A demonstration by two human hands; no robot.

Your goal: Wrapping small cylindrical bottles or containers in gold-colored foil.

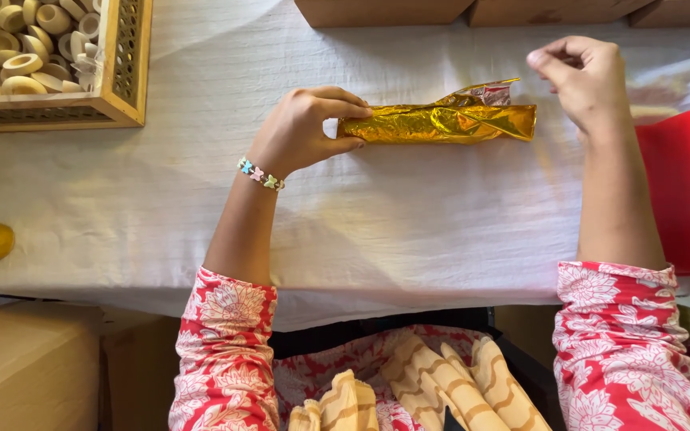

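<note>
Left hand [301, 132] pinches the left end of a gold foil-wrapped roll [441, 121] lying on the white tablecloth [409, 231]. Right hand [584, 80], at the roll's 2 o'clock, hovers with fingertips pinched together, clear of the foil. Wooden crate of rings [125, 72] at 10 o'clock.

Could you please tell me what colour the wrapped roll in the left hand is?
Shiny gold foil roll, pinched by the left hand; head view.

It looks like a small craft workshop: a work table under a white cloth [409, 231], a wooden tray [125, 96] heaped with turned wooden rings [21, 64], cardboard boxes [381, 11] along the far edge, and a red plastic bin [684, 183].
</note>
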